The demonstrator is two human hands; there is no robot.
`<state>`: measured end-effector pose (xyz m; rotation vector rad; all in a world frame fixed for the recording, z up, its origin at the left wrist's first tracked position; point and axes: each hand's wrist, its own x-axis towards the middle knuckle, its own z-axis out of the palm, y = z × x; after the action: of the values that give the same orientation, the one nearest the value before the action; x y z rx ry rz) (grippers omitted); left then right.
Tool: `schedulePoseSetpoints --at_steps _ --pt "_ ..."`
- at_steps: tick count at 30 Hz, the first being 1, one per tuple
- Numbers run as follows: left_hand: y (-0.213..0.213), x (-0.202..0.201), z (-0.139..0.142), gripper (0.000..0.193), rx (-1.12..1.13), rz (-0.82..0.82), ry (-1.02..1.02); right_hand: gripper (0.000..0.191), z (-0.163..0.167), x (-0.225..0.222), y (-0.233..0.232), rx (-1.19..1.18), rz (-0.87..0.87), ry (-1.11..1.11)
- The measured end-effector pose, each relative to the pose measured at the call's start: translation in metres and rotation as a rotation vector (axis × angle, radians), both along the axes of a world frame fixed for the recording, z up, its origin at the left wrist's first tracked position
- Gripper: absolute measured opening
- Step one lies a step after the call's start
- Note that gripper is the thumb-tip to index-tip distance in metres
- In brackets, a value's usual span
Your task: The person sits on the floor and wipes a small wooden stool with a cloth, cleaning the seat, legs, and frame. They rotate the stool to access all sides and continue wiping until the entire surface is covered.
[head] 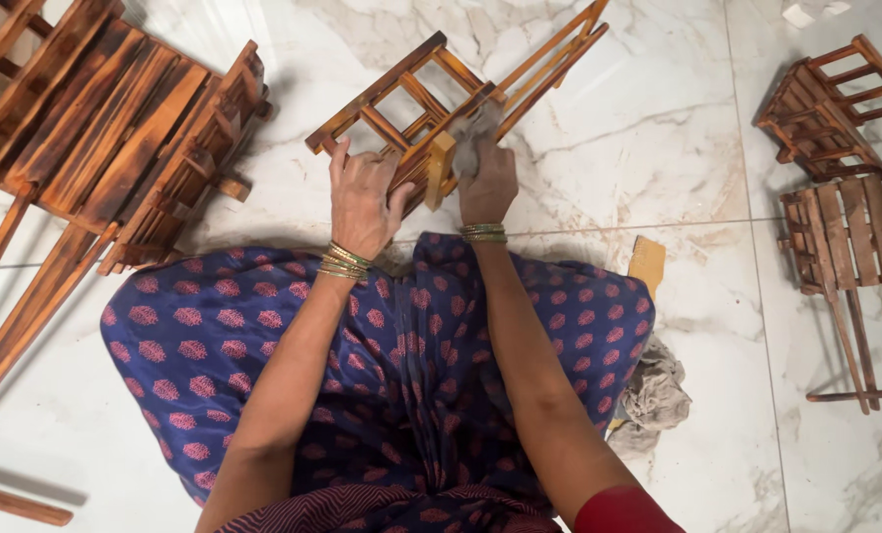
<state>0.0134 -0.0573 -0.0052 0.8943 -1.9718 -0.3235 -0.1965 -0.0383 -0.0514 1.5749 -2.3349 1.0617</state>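
My left hand (362,197) is closed around one end of a small slatted stand of light brown wood (431,109), fingers wrapped over its frame near the lower corner. The stand lies tilted on the white marble floor (648,128) just in front of my knees, its long legs running up and away to the right. My right hand (485,178) is clenched on a crumpled grey cloth (470,133) and presses it against the wood of the same stand, right beside my left hand (the two nearly touch across the frame). Green and gold bangles (340,262) sit on both wrists.

My lap is covered by dark blue fabric with pink dots (382,345). At my right knee a second rumpled grey rag (655,395) lies on the floor, with a flat piece of tan card (646,262) just above it. To the left, a heap of darker, scorched-looking wooden racks (105,128) is stacked together, well apart from my hands. To the right stand two more dark slatted wooden stands (841,168), one behind the other.
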Motion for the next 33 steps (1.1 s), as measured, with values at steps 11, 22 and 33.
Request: schedulePoseSetpoints --at_steps 11,22,33 --pt "0.000 -0.002 -0.008 0.039 0.028 0.016 0.039 0.039 -0.019 -0.087 -0.012 -0.582 -0.067 -0.790" --pt "0.000 -0.002 -0.005 0.035 0.024 0.041 0.028 0.035 -0.029 -0.084 -0.019 -0.100 -0.110 -0.055" --pt "0.000 -0.002 -0.008 0.033 0.027 0.026 0.037 0.044 -0.040 -0.063 -0.012 0.023 0.078 0.259"
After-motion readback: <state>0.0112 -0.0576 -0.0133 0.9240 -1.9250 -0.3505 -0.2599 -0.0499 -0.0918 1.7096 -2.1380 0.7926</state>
